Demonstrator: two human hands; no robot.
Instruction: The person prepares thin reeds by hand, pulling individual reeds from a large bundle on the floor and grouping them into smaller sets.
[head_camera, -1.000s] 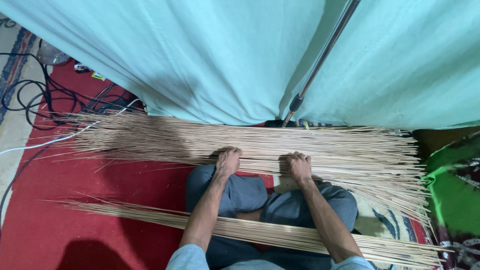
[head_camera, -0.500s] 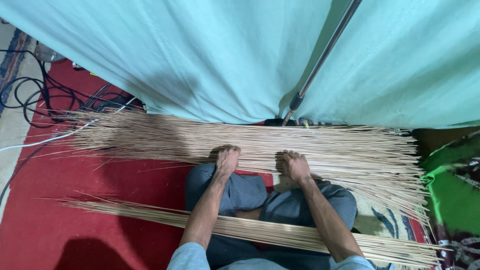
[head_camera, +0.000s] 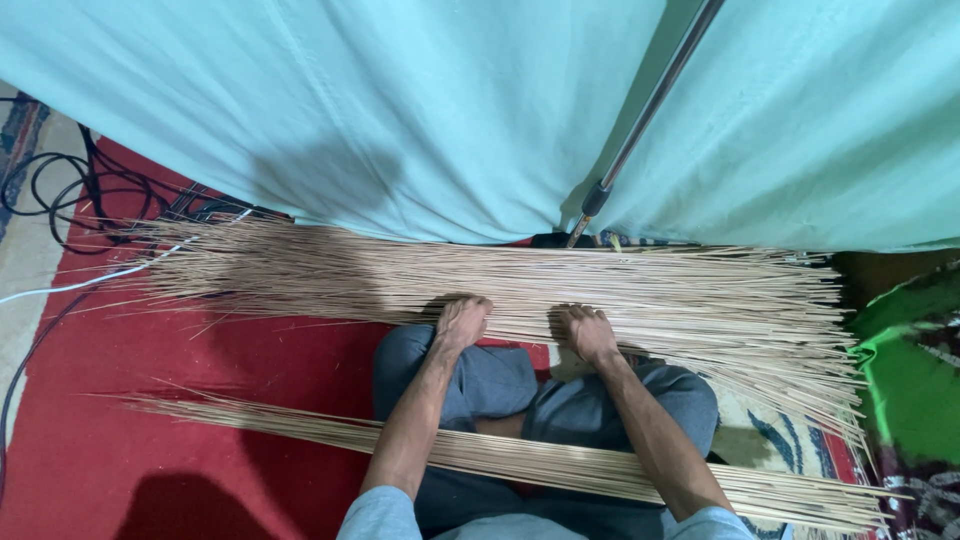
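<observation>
- Left hand (head_camera: 462, 322) at frame centre, palm down w/ fingers curled onto near edge of the stick pile (head_camera: 520, 285); looks pressed on the sticks, not wrapped round any. Fingertips buried in sticks, so can't tell if a few are pinched.
- Right hand (head_camera: 588, 333) just right of centre, also knuckles up on pile's near edge, fingers bent into sticks; same story, touching, no clear grasp seen.
- Hands near each other, small gap between, both at same edge of pile.
- Stick pile: thin pale sticks lying side by side, spanning frame from left-centre to right edge, just below the cloth (head_camera: 400, 110). Left end fans out loose; right end droops toward lower right.
- 2nd bundle (head_camera: 520, 460) of same sticks runs across the lap, lower part of frame, from lower left to lower right; both forearms pass over it.
- Person sits cross-legged, grey trousers (head_camera: 500, 385), knees at centre btw the two stick groups.
- Pale teal cloth fills whole top half.
- Metal pole (head_camera: 640, 120) slants from top right down to centre, foot meeting far edge of pile.
- Red carpet (head_camera: 200, 470) under everything, left & lower left.
- Black cables (head_camera: 60, 190) coiled upper left; a white cable crosses carpet at left edge.
- Green cloth (head_camera: 905, 350) at right edge.
</observation>
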